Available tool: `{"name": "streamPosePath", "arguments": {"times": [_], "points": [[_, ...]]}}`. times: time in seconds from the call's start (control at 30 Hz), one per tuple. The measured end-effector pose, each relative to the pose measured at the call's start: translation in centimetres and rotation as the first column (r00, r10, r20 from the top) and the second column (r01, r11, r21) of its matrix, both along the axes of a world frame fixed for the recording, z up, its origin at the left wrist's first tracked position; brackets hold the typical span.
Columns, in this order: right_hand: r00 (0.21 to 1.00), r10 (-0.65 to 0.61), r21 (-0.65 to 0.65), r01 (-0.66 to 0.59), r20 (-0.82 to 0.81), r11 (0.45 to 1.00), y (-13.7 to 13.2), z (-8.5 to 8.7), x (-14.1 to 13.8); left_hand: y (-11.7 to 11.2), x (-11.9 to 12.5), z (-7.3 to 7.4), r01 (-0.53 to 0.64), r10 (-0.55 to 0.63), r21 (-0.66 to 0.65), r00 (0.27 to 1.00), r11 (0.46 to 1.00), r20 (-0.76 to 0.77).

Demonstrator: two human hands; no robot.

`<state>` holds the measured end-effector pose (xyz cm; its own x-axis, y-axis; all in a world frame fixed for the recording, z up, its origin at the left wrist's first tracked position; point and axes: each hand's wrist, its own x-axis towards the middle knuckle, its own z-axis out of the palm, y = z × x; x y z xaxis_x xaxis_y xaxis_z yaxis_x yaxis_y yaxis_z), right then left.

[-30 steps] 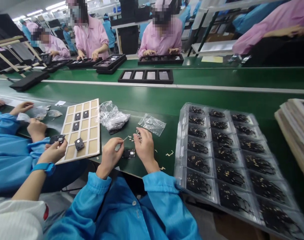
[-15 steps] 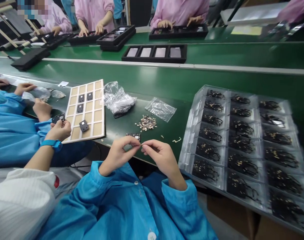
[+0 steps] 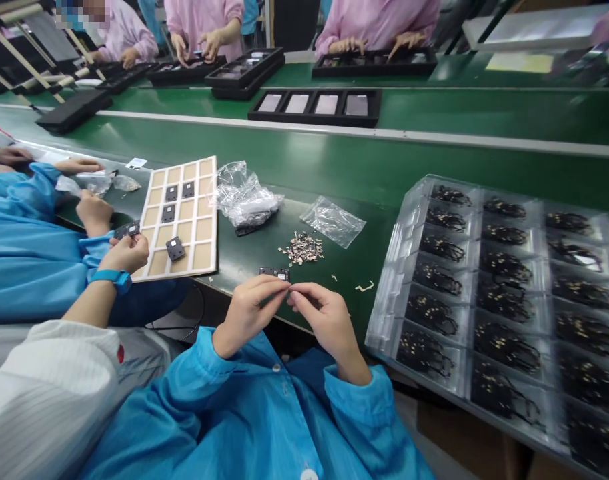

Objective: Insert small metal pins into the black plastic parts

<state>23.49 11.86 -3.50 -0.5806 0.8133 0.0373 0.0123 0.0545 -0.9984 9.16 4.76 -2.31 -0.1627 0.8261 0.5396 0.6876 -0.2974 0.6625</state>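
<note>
Holding: left hand (image 3: 247,315) and right hand (image 3: 327,321) are held close together, fingertips (image 3: 283,286) pinched on a tiny piece, too small to identify.
Lying: black module (image 3: 274,273) is placed on the green tabletop (image 3: 244,263), just beyond the fingertips.
Nearby: metallic-flake heap (image 3: 301,248) is left above; clear tray (image 3: 381,300) of black cables is set rightward.

The picture is bright all over, and the light seems to come from above. Shadows are soft. The person's left hand (image 3: 249,315) and right hand (image 3: 324,321) look sharp. The clear plastic tray (image 3: 384,293) shines and gets blurry at lower right. The green belt (image 3: 304,157) bends near the edges.
</note>
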Motion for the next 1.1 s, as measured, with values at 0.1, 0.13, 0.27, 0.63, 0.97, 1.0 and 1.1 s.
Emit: {"name": "streamPosePath", "arguments": {"times": [0.1, 0.13, 0.27, 0.63, 0.97, 1.0, 1.1], "points": [[1.0, -0.01, 0.03, 0.01, -0.005, 0.999, 0.0, -0.2, -0.2, 0.0, -0.2, -0.4, -0.018, 0.018, 0.008, 0.999, 1.0, -0.051], [1.0, -0.018, 0.05, 0.019, -0.01, 0.999, -0.1, -0.3, -0.3, 0.0, -0.2, -0.6, -0.02, 0.021, 0.015, 0.998, 1.0, -0.06], [0.999, -0.047, 0.175, 0.046, -0.001, 0.984, -0.1, -0.7, -0.5, 0.0, -0.4, -0.9, -0.006, 0.009, 0.048, 0.997, 0.999, -0.074], [0.982, -0.184, 0.648, 0.118, 0.035, 0.753, -0.3, -1.3, -1.0, 0.1, 0.0, -1.2, -0.118, 0.169, 0.166, 0.928, 0.979, -0.331], [0.971, -0.234, 0.84, 0.087, 0.049, 0.536, -0.2, -1.5, -0.8, 0.0, -0.5, -0.8, -0.065, 0.124, 0.151, 0.896, 0.986, -0.426], [0.971, -0.235, 0.847, 0.084, 0.049, 0.525, -0.3, -1.5, -0.8, 0.0, -0.4, -0.7, -0.07, 0.136, 0.161, 0.886, 0.984, -0.443], [0.972, -0.231, 0.835, 0.089, 0.046, 0.543, -0.3, -1.5, -0.9, 0.1, -0.2, -0.5, -0.072, 0.149, 0.173, 0.862, 0.982, -0.485]]}}
